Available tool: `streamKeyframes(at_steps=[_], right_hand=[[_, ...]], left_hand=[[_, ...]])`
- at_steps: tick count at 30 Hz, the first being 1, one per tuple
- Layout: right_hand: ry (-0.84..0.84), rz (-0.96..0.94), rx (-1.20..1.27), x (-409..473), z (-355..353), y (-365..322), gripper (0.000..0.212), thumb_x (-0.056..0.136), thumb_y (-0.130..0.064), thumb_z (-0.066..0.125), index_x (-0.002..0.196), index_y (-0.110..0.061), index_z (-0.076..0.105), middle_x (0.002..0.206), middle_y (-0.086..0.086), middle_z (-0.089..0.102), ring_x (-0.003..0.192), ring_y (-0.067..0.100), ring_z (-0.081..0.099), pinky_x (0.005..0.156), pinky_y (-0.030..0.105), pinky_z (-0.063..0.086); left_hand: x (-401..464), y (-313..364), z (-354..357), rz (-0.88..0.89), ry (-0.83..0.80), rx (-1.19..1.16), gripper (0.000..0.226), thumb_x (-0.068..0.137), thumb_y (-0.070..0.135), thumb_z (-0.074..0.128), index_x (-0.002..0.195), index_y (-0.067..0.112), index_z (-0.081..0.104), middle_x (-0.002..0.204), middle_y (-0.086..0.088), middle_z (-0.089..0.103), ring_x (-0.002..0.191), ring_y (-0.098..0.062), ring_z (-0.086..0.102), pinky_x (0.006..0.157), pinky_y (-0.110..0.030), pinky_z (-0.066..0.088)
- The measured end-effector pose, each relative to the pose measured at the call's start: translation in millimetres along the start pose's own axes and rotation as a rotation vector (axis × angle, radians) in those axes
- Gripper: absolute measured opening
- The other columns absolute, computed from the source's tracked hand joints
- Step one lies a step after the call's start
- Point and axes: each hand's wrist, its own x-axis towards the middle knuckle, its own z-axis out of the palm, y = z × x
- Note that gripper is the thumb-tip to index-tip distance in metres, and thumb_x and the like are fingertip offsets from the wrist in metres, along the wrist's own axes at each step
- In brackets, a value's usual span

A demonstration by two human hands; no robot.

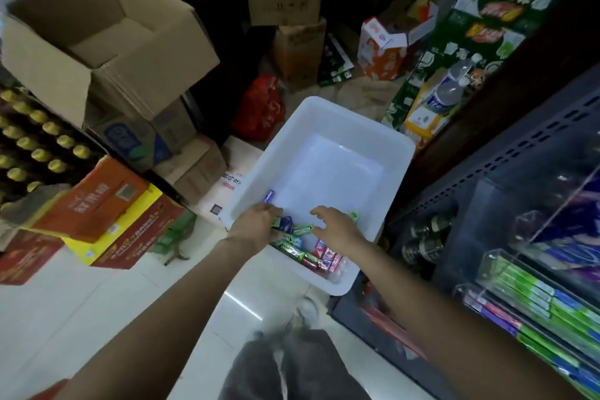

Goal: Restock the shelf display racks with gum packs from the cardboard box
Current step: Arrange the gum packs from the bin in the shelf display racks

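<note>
While both arms reached down into it, the gum packs (302,230) lay heaped at the near end of a white plastic bin (328,114), small glossy rectangular wrappers in green, blue, red and pink. One blue pack (269,195) lay apart by the bin's left wall, and a green one (354,215) sat near the right hand. The bin was smooth, rounded at the corners, and bare across its far half. It stood on a pale, shiny tiled floor (81,302) between stacked cartons and a dark metal shelf unit (519,153) with a perforated back panel. Clear acrylic display racks (532,295) on that unit held rows of flat green and purple packs. An open brown cardboard box (107,39), matte and corrugated, sat atop other cartons at the left. The left hand (256,225) had its fingers curled down onto a green pack, gripping it at the heap's edge. The right hand (337,227) hovered over the heap, fingers spread and loose, holding nothing.
</note>
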Motion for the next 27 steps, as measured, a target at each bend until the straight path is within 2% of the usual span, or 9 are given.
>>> streamKeyframes(at_steps=[3, 8, 11, 14, 18, 20, 23, 27], right_hand=[[-0.027, 0.037, -0.041, 18, 12, 0, 0.047, 0.094, -0.012, 0.052, 0.139, -0.013, 0.041, 0.136, 0.014, 0.047, 0.122, 0.027, 0.048, 0.095, 0.028, 0.035], [0.003, 0.095, -0.120, 41, 34, 3, 0.049, 0.087, -0.005, 0.059, 0.134, -0.016, 0.048, 0.129, 0.014, 0.048, 0.121, 0.028, 0.048, 0.097, 0.027, 0.036], [0.052, 0.132, -0.176, 50, 46, 5, 0.044, 0.083, -0.001, 0.063, 0.123, -0.020, 0.057, 0.123, 0.009, 0.047, 0.118, 0.027, 0.046, 0.096, 0.030, 0.041], [0.077, 0.150, -0.232, 56, 51, 6, 0.036, 0.080, 0.001, 0.065, 0.108, -0.019, 0.058, 0.116, 0.005, 0.046, 0.112, 0.025, 0.047, 0.089, 0.032, 0.046], [0.100, 0.187, -0.268, 61, 47, 6, 0.026, 0.086, -0.008, 0.063, 0.110, -0.009, 0.053, 0.119, 0.010, 0.046, 0.114, 0.027, 0.046, 0.088, 0.034, 0.042], [0.150, 0.252, -0.222, 61, 43, 4, 0.029, 0.090, -0.012, 0.059, 0.115, -0.003, 0.049, 0.121, 0.015, 0.050, 0.115, 0.030, 0.048, 0.087, 0.035, 0.042], [0.227, 0.357, -0.093, 59, 39, 2, 0.028, 0.090, -0.009, 0.057, 0.115, -0.003, 0.045, 0.116, 0.020, 0.059, 0.107, 0.034, 0.058, 0.082, 0.039, 0.047], [0.359, 0.382, 0.236, 52, 30, 3, 0.019, 0.086, -0.009, 0.063, 0.102, 0.001, 0.061, 0.103, 0.019, 0.065, 0.094, 0.024, 0.060, 0.081, 0.034, 0.044]], left_hand=[[17, -10, 0, 0.048, -0.069, 0.113, 0.054, 0.088, 0.021, 0.063, 0.138, 0.020, 0.043, 0.141, -0.005, 0.042, 0.130, -0.022, 0.038, 0.103, -0.027, 0.031], [42, -23, -5, 0.123, -0.152, 0.168, 0.049, 0.084, 0.026, 0.067, 0.130, 0.016, 0.053, 0.129, -0.012, 0.051, 0.119, -0.028, 0.047, 0.099, -0.035, 0.041], [51, -27, -7, 0.169, -0.161, 0.131, 0.042, 0.083, 0.026, 0.069, 0.121, 0.011, 0.060, 0.124, -0.014, 0.052, 0.115, -0.028, 0.050, 0.097, -0.032, 0.040], [54, -29, -7, 0.194, -0.169, 0.046, 0.035, 0.081, 0.022, 0.071, 0.112, 0.006, 0.065, 0.118, -0.016, 0.053, 0.110, -0.029, 0.053, 0.093, -0.029, 0.039], [58, -29, -6, 0.195, -0.163, -0.043, 0.025, 0.077, 0.014, 0.072, 0.100, 0.006, 0.067, 0.109, -0.015, 0.060, 0.103, -0.028, 0.058, 0.086, -0.028, 0.042], [61, -27, -5, 0.188, -0.152, -0.067, 0.017, 0.080, 0.011, 0.069, 0.095, 0.007, 0.066, 0.102, -0.014, 0.067, 0.099, -0.027, 0.061, 0.084, -0.031, 0.046], [69, -25, 1, 0.201, -0.121, -0.114, 0.012, 0.084, 0.009, 0.062, 0.096, 0.008, 0.063, 0.099, -0.012, 0.070, 0.098, -0.028, 0.063, 0.084, -0.033, 0.047], [79, -11, -1, 0.188, -0.012, -0.318, 0.018, 0.088, 0.004, 0.057, 0.105, 0.003, 0.065, 0.099, -0.015, 0.069, 0.092, -0.027, 0.063, 0.083, -0.029, 0.047]])
